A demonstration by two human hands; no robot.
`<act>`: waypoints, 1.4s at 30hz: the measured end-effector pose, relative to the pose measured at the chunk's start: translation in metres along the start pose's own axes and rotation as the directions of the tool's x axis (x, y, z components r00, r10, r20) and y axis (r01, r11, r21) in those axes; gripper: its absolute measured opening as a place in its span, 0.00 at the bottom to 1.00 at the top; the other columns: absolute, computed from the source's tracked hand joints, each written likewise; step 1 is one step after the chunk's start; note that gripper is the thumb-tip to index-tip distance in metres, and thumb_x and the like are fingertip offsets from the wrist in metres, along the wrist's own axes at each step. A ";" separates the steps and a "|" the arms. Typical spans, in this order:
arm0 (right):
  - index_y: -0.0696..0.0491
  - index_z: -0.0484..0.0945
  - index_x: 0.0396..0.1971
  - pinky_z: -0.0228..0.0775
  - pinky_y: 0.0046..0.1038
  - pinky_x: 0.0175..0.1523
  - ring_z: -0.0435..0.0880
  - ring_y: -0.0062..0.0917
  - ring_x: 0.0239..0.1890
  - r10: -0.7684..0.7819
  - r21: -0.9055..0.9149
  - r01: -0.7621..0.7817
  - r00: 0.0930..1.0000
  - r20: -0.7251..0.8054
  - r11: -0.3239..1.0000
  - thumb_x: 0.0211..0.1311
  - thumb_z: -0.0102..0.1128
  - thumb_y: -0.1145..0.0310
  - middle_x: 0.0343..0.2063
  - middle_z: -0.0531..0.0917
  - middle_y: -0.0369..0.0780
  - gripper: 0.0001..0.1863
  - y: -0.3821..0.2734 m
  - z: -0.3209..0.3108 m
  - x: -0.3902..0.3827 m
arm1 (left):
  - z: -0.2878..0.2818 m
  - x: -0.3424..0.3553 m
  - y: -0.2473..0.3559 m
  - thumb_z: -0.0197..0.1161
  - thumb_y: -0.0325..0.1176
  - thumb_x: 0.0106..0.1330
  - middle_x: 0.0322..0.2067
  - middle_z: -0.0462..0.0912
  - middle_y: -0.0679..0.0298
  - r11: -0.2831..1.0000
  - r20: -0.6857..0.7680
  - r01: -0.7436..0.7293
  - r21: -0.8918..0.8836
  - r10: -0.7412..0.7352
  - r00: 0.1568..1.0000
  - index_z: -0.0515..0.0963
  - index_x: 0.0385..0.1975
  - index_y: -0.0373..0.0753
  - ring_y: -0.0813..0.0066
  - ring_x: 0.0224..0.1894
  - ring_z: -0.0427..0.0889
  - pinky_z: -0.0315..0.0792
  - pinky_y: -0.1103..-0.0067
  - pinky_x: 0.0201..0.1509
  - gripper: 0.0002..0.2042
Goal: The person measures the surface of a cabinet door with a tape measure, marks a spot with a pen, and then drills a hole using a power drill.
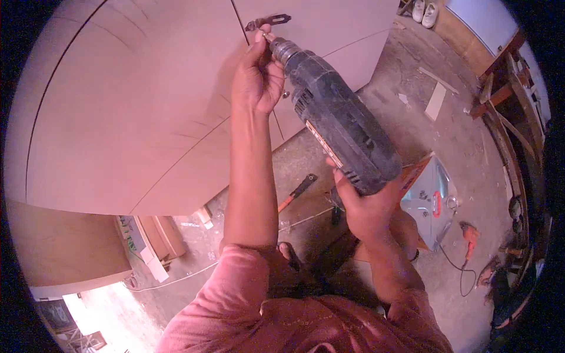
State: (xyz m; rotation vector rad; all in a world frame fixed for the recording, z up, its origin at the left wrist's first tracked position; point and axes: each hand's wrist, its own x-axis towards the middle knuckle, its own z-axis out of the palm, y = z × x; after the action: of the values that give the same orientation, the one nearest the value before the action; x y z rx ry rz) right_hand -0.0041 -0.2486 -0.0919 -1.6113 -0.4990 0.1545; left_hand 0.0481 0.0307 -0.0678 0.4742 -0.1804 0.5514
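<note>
A dark, scuffed power drill (341, 117) slants across the middle of the view, its chuck pointing up and left. My right hand (374, 212) is wrapped round its rear end and handle. At the chuck's front, a thin metal bit (269, 37) reaches the fingertips of my left hand (257, 79). Those fingers are pinched together there; whatever small piece they hold is too small to name. Just beyond them, a dark slotted metal hasp (269, 22) lies against the large pale panel (147, 112), across a seam. A small round metal knob (286, 94) sits beside my left wrist.
On the floor below the panel lies a hammer (299, 191) with an orange-and-black handle. To the right are an open box (426, 203), an orange corded tool (469, 235) and wood scraps (435, 101). Wooden shelving (512, 117) lines the right edge. Cardboard pieces (159, 238) lie lower left.
</note>
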 end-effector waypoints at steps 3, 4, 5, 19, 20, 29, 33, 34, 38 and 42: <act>0.63 0.65 0.62 0.64 0.40 0.67 0.77 0.44 0.59 0.007 -0.003 -0.007 1.000 0.009 1.000 0.50 0.71 0.74 0.55 0.77 0.52 0.37 -0.001 -0.002 -0.001 | 0.000 0.000 -0.003 0.57 0.30 0.75 0.40 0.84 0.61 0.999 -0.029 -0.024 -0.024 0.024 0.999 0.76 0.53 0.31 0.72 0.43 0.84 0.81 0.78 0.50 0.13; 0.63 0.65 0.62 0.65 0.40 0.67 0.77 0.44 0.59 0.011 -0.006 -0.011 1.000 0.010 1.000 0.50 0.71 0.74 0.55 0.77 0.52 0.38 0.000 -0.003 0.000 | -0.001 0.001 -0.004 0.58 0.30 0.74 0.40 0.84 0.61 0.998 -0.047 -0.038 -0.044 0.036 0.998 0.76 0.53 0.31 0.72 0.43 0.84 0.80 0.77 0.50 0.13; 0.63 0.65 0.62 0.65 0.40 0.67 0.77 0.44 0.59 0.011 -0.010 -0.011 1.000 0.014 1.000 0.50 0.71 0.74 0.55 0.77 0.52 0.38 -0.001 -0.003 0.001 | -0.001 0.001 -0.005 0.58 0.30 0.74 0.40 0.84 0.61 0.998 -0.051 -0.037 -0.044 0.035 0.998 0.76 0.53 0.31 0.72 0.43 0.84 0.80 0.77 0.50 0.13; 0.64 0.67 0.61 0.67 0.39 0.66 0.79 0.40 0.57 0.062 -0.035 -0.062 0.998 -0.021 0.997 0.52 0.72 0.73 0.54 0.78 0.50 0.36 -0.003 -0.005 0.005 | 0.000 0.004 -0.015 0.56 0.33 0.76 0.39 0.85 0.65 0.990 0.028 -0.068 -0.123 0.072 0.997 0.75 0.53 0.38 0.71 0.43 0.84 0.79 0.68 0.53 0.11; 0.64 0.67 0.61 0.67 0.39 0.65 0.79 0.40 0.56 0.064 -0.018 -0.064 0.998 -0.027 0.998 0.51 0.72 0.74 0.53 0.78 0.50 0.36 -0.005 -0.006 0.006 | 0.000 0.005 -0.017 0.56 0.33 0.76 0.39 0.85 0.65 0.989 0.029 -0.067 -0.129 0.071 0.997 0.75 0.53 0.38 0.71 0.43 0.84 0.79 0.68 0.53 0.11; 0.62 0.68 0.60 0.79 0.33 0.53 0.86 0.33 0.49 -0.098 -0.137 0.109 0.992 0.083 0.985 0.60 0.63 0.79 0.48 0.83 0.46 0.27 -0.008 -0.008 0.011 | -0.002 0.005 -0.018 0.57 0.31 0.75 0.39 0.86 0.64 0.979 0.024 -0.078 -0.190 0.084 0.996 0.76 0.54 0.37 0.74 0.43 0.84 0.79 0.71 0.53 0.12; 0.61 0.69 0.59 0.84 0.31 0.49 0.88 0.30 0.46 -0.068 -0.052 0.069 0.998 0.012 0.996 0.62 0.60 0.82 0.47 0.85 0.45 0.24 -0.008 -0.004 0.008 | -0.004 0.006 -0.016 0.56 0.31 0.75 0.39 0.86 0.63 0.981 0.021 -0.093 -0.173 0.098 0.995 0.76 0.54 0.37 0.74 0.43 0.84 0.79 0.71 0.54 0.11; 0.61 0.69 0.59 0.84 0.31 0.49 0.88 0.30 0.46 -0.123 -0.145 0.136 0.988 0.090 0.980 0.62 0.60 0.82 0.46 0.85 0.45 0.24 -0.010 -0.009 0.011 | -0.004 0.006 -0.016 0.56 0.31 0.75 0.40 0.86 0.63 0.980 -0.001 -0.104 -0.172 0.106 0.994 0.76 0.54 0.37 0.74 0.43 0.84 0.79 0.71 0.54 0.11; 0.61 0.69 0.59 0.83 0.31 0.49 0.88 0.30 0.45 -0.096 -0.091 0.108 0.987 0.131 0.990 0.62 0.59 0.82 0.45 0.85 0.45 0.24 -0.013 -0.007 0.011 | -0.006 0.005 -0.015 0.56 0.31 0.75 0.40 0.86 0.63 0.984 0.060 -0.079 -0.160 0.090 0.994 0.75 0.55 0.37 0.73 0.44 0.84 0.79 0.71 0.54 0.12; 0.61 0.70 0.58 0.83 0.31 0.49 0.88 0.30 0.46 -0.049 -0.064 0.053 0.996 0.074 0.997 0.61 0.59 0.82 0.46 0.85 0.45 0.24 -0.014 -0.006 0.010 | -0.005 0.005 -0.016 0.57 0.32 0.76 0.40 0.85 0.64 0.985 0.038 -0.088 -0.151 0.094 0.995 0.75 0.55 0.38 0.73 0.43 0.84 0.80 0.70 0.54 0.12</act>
State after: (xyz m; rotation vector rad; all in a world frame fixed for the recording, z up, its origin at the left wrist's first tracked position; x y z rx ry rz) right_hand 0.0043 -0.2498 -0.0751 -1.6596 -0.6058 0.1596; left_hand 0.0616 0.0233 -0.0765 0.3341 -0.2856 0.6122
